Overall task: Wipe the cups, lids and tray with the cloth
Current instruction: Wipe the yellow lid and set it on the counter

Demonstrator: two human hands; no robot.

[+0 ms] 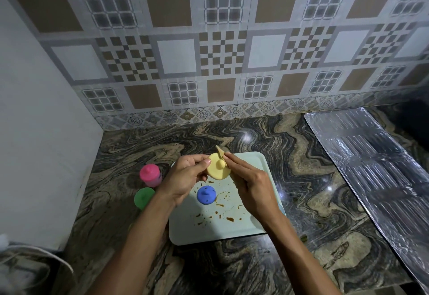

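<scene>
Head view: stained tray (255, 162) on swirled marble counter (301, 190), tiled wall (220, 51) behind.

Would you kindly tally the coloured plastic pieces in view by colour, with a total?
Yellow: 1, the lid held in the left hand, with the right hand at its spout
Blue: 1, the lid on the stained tray
Pink: 1, the lidded cup left of the tray
Green: 1, the piece beside it
Total: 4

We have one head view only: it looks forward and down, close over the counter (301, 178), facing the tiled wall (220, 39).
</scene>
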